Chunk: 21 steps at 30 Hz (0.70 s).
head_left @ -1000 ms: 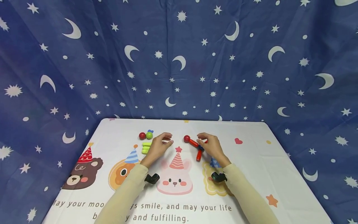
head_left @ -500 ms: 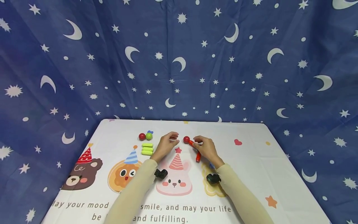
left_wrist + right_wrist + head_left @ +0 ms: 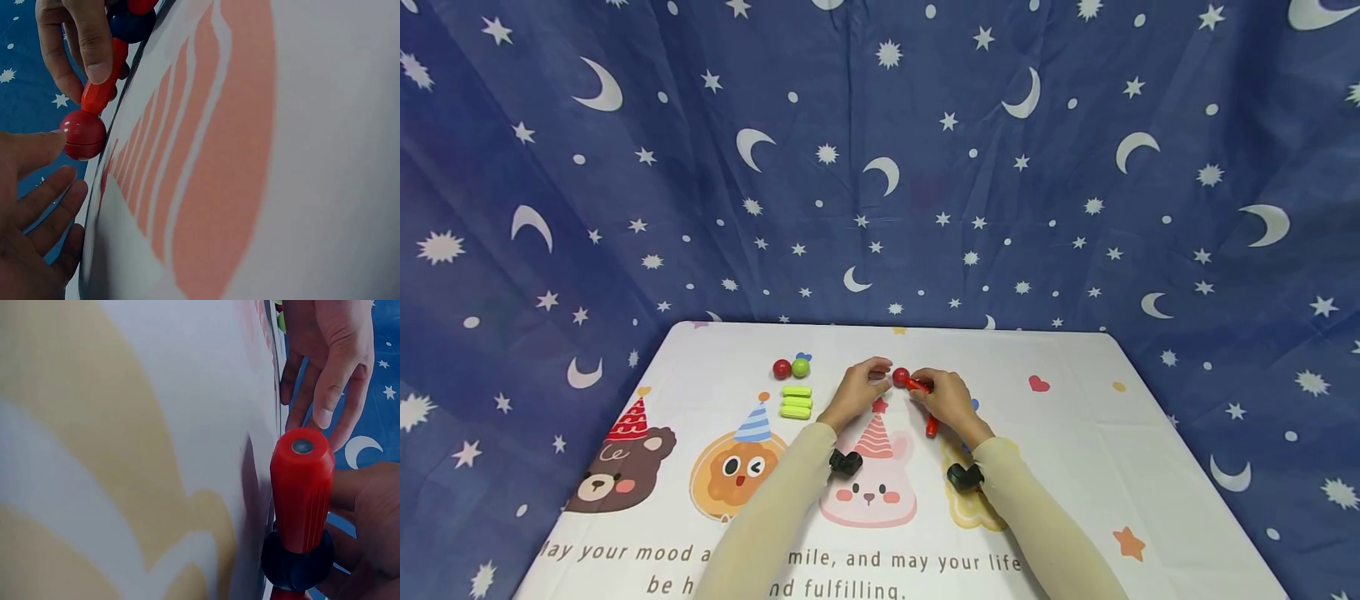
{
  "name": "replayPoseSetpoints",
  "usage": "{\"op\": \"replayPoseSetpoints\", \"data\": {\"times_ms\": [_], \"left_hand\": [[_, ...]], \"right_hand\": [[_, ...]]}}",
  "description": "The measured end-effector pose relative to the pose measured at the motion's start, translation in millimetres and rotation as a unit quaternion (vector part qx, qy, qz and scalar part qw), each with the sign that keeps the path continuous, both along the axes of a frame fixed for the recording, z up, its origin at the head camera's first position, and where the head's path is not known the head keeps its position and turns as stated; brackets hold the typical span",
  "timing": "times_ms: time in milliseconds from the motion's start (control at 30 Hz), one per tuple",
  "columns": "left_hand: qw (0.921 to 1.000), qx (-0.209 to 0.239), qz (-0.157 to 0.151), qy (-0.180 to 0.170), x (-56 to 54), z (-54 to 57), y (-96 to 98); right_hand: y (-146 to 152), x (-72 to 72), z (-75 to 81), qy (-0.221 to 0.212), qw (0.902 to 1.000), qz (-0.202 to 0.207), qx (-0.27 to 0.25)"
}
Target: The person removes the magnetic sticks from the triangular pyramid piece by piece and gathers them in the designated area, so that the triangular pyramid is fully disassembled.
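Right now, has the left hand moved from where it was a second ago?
Yes. In the head view, the left hand moved right, away from the three green sticks and closer to the right hand.

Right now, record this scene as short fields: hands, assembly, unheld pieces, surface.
Left hand: beside red end ball; contact unclear
Right hand: pinches red rod
Assembly: red rod between red end ball and dark blue ball
Unheld pieces: second red ball beside green ball; three yellow-green rods side by side
Surface: white printed tablecloth
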State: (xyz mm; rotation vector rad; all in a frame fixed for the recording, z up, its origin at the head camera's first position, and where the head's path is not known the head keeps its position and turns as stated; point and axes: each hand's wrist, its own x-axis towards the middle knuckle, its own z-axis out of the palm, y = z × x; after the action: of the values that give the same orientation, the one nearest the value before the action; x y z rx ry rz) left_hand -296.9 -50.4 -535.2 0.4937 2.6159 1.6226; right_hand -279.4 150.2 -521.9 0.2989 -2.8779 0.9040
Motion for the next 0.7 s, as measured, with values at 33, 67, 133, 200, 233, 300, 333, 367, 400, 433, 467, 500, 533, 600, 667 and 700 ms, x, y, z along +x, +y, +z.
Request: {"op": "replayPoseSetpoints", "data": {"times_ms": [33, 67, 133, 200, 233, 300, 333, 367, 400, 433, 467, 500, 533, 600, 667, 700], "left_hand": [[1.0, -0.004, -0.002, -0.003, -0.2, -0.6, 0.5], [0.9999, -0.008, -0.004, -0.006, -0.4, -1.3, 1.0], [0.9997, -0.022, -0.005, -0.009, -1.3, -2.2, 2.5], [0.9993, -0.036, -0.007, -0.008, -1.7, -2.3, 3.8], [0.9991, -0.041, -0.009, -0.007, -2.0, -2.5, 4.5], [0.9985, -0.053, -0.011, -0.007, -2.9, -2.7, 5.8], [0.9982, -0.058, -0.013, -0.006, -3.3, -2.7, 6.2], [0.9979, -0.063, -0.015, -0.003, -3.6, -2.9, 6.5], [0.9975, -0.068, -0.017, -0.002, -4.0, -3.0, 6.7], [0.9973, -0.072, -0.018, -0.001, -4.3, -2.8, 7.1], [0.9968, -0.077, -0.02, 0.002, -4.7, -2.8, 7.5], [0.9963, -0.084, -0.021, 0.005, -5.1, -2.8, 8.0], [0.9959, -0.088, -0.021, 0.005, -5.2, -2.7, 8.4], [0.9956, -0.091, -0.02, 0.001, -5.3, -2.1, 9.3], [0.9956, -0.091, -0.019, -0.005, -5.5, -1.8, 10.2], [0.9958, -0.089, -0.017, -0.008, -5.6, -1.8, 10.5]], "right_hand": [[-0.3, -0.5, -0.2, -0.001, 1.0, -0.001, -0.002], [-0.5, -1.0, -0.5, -0.002, 1.0, -0.003, -0.005], [-0.7, -2.2, -1.3, -0.007, 0.9999, -0.006, -0.008], [-0.9, -3.3, -1.7, -0.01, 0.9999, -0.009, -0.009], [-0.7, -3.3, -2.1, -0.014, 0.9998, -0.011, -0.009], [-0.9, -3.1, -2.4, -0.016, 0.9998, -0.011, -0.007], [-1.0, -3.0, -2.5, -0.016, 0.9998, -0.011, -0.008], [-1.1, -2.8, -2.5, -0.016, 0.9998, -0.01, -0.008], [-1.2, -2.7, -2.5, -0.017, 0.9998, -0.008, -0.01], [-1.3, -2.6, -2.3, -0.017, 0.9998, -0.007, -0.011], [-1.4, -2.5, -1.9, -0.016, 0.9998, -0.005, -0.013], [-1.2, -2.6, -1.7, -0.016, 0.9997, -0.003, -0.016], [-1.2, -2.5, -1.2, -0.017, 0.9997, -0.001, -0.017], [-1.1, -2.6, -0.5, -0.018, 0.9997, 0.002, -0.017], [-0.9, -2.7, 0.4, -0.02, 0.9997, 0.005, -0.016], [-0.9, -2.9, 0.8, -0.02, 0.9997, 0.006, -0.015]]}}
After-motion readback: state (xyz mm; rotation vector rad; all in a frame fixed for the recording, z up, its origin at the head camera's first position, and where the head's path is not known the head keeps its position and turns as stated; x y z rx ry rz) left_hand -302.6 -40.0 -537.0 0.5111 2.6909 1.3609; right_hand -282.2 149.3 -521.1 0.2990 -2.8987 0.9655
